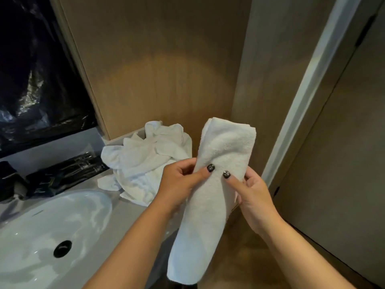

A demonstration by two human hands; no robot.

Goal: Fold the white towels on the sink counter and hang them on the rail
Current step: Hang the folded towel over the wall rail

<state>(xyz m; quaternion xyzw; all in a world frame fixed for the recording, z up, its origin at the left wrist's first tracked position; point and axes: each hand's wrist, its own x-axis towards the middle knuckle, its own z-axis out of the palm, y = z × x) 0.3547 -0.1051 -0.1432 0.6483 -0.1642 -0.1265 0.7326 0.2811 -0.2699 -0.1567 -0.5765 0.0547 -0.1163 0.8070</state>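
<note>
**One towel folded in hand, rail not in sight**

Left to right: the sink basin [52,226] sits at the far left w/ dark packets behind it on the counter [133,215]. Next comes the heap of unfolded white towels [145,159] at the counter's back corner, against the wood wall; we can't count how many are in it, at least one, prob. more. Then our left hand [179,182], thumb on top and fingers curled under, pinching the folded towel [212,195] at mid-length. Our right hand [248,190] pinches the same towel from the other side. It's held off the counter, a long narrow strip, one end up, one hanging.

Step, we judge: fold done, hanging is next. That needs the rail, which isn't in view, so we turn to find it and drape at the midpoint.

Count: 1 folded towel, 1 heap, 2 hands, 1 basin.
</note>
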